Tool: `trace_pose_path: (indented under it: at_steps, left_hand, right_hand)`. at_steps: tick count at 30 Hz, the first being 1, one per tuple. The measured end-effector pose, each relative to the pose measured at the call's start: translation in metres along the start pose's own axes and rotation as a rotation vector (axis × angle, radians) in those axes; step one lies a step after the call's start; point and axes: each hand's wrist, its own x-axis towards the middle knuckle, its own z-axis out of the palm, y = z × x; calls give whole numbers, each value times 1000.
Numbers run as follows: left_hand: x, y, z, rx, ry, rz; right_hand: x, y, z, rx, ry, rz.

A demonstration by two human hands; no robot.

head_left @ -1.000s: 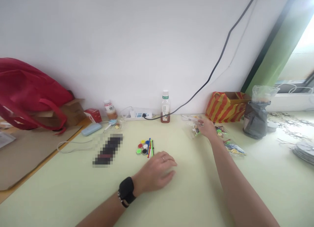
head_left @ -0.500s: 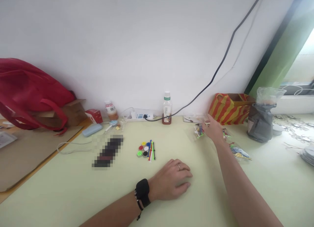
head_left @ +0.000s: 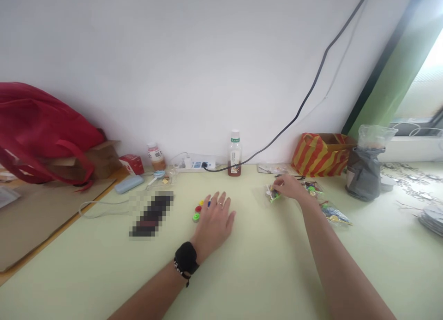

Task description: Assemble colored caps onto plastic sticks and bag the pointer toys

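Note:
My left hand (head_left: 214, 223), a ring on one finger, spreads its fingers flat over a group of small round plastic pieces. A red piece (head_left: 198, 209) and a green piece (head_left: 196, 216) show at its left edge; the thin coloured sticks beside them are hidden under the hand. My right hand (head_left: 290, 187) is pinched on a clear plastic bag of small coloured parts (head_left: 272, 193) at the back right. Behind and beside that wrist lie another bag of coloured parts (head_left: 313, 188) and a bag with blue and yellow parts (head_left: 335, 215).
A brown-liquid bottle (head_left: 235, 154) stands near the wall, by a power strip (head_left: 199, 163) with a black cable (head_left: 297, 112). At right are a striped paper bag (head_left: 321, 154) and a grey bag (head_left: 365, 174). Leftward lie a pixelated dark object (head_left: 152, 214), a blue case (head_left: 129, 184) and a red backpack (head_left: 44, 131).
My left hand has moved left and away from me, from bare table onto the round pieces, its fingers spreading. My right hand has shifted slightly left and nearer with the bag.

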Motion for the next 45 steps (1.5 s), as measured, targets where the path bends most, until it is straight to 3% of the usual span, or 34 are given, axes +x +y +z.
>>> trace_pose_path:
  at_steps: [4,7,12,25,32,36,38,42,45]
  left_hand:
    - [11,-48,-8,143,-17,-283]
    - [14,-81,-12,18,-134,-480]
    - [15,-101,-11,-64,-204,-507]
    - [15,-85,-10,-45,-191,-477]
    - [19,-73,-15,-60,10,-288]
    - [31,-47,-6,-399,36,-242]
    - [35,-25,7,-586,43,-353]
    - [33,19,33,-764,-109,-429]
    - [26,36,42,-822,-132,-438]
  right_hand:
    - [5,-5,0,-13,-24,18]
    - [5,-8,4,-15,-79,36]
    - [1,-12,8,8,-142,63]
    - [-6,-29,5,234,-186,35]
    - [-9,-42,-12,402,-155,-60]
    - [-17,-60,-39,556,-123,-205]
    - [-24,-70,-53,633,-116,-286]
    - [-39,-87,-76,681,-93,-345]
    - [-48,-94,-87,701,-120,-417]
